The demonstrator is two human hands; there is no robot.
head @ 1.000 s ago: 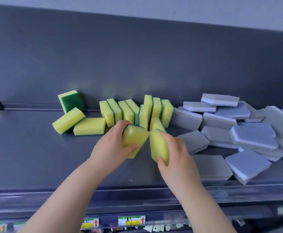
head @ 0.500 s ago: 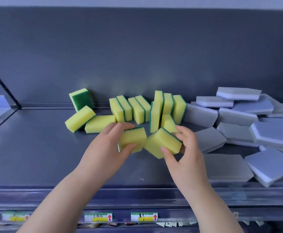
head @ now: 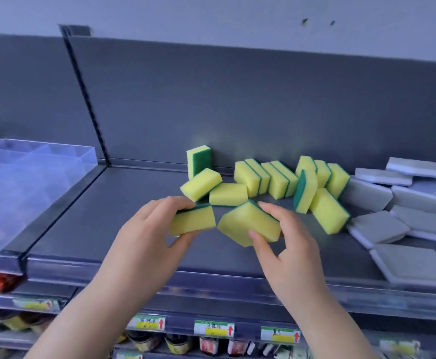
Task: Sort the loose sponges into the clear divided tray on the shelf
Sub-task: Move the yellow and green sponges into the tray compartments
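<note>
Head view, at shelf height. The left hand (head: 144,239) grips one yellow-and-green sponge (head: 192,222), thumb underneath and fingers curled over the green top. The right hand (head: 290,257) pinches a second yellow-green sponge (head: 248,225), which is tilted with one corner pointing down. Its thumb is on the near yellow face, its fingers on the far edge. The two held sponges are just beside each other over the near middle of the dark shelf (head: 103,218); whether they touch cannot be resolved.

The clear divided tray (head: 83,154) sits at far left on the neighbouring shelf section, well apart from both hands. The loose yellow sponges (head: 276,178) are near the back wall (head: 237,99), several on edge in a row, others flat. A pile of grey-and-white sponges (head: 375,193) lies at right. There are price labels (head: 214,328) on the rail below.
</note>
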